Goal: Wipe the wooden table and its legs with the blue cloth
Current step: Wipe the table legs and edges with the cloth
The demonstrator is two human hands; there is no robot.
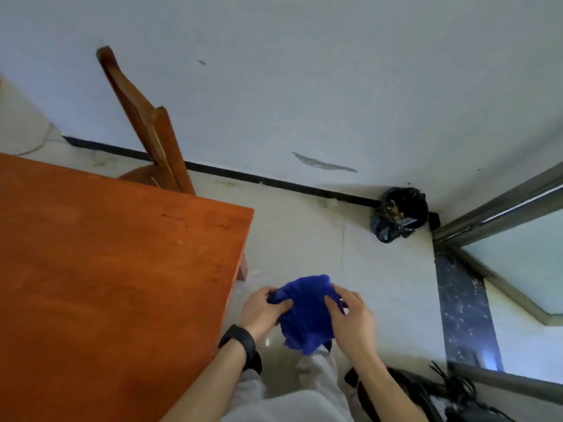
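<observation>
The wooden table [106,269] fills the left half of the view, its corner pointing right, and one of its legs [242,269] shows just below that corner. To the right of the table, over the floor, I hold the crumpled blue cloth [307,315] in both hands. My left hand [263,310], with a black band on the wrist, pinches the cloth's left edge. My right hand [350,321] grips its right side with curled fingers. The cloth hangs in the air and does not touch the table.
A wooden chair [146,123] stands behind the table's far edge, against the white wall. A black bin [399,213] with a bag sits in the floor corner. A glass door frame [499,214] runs along the right. Dark objects [432,397] lie at bottom right.
</observation>
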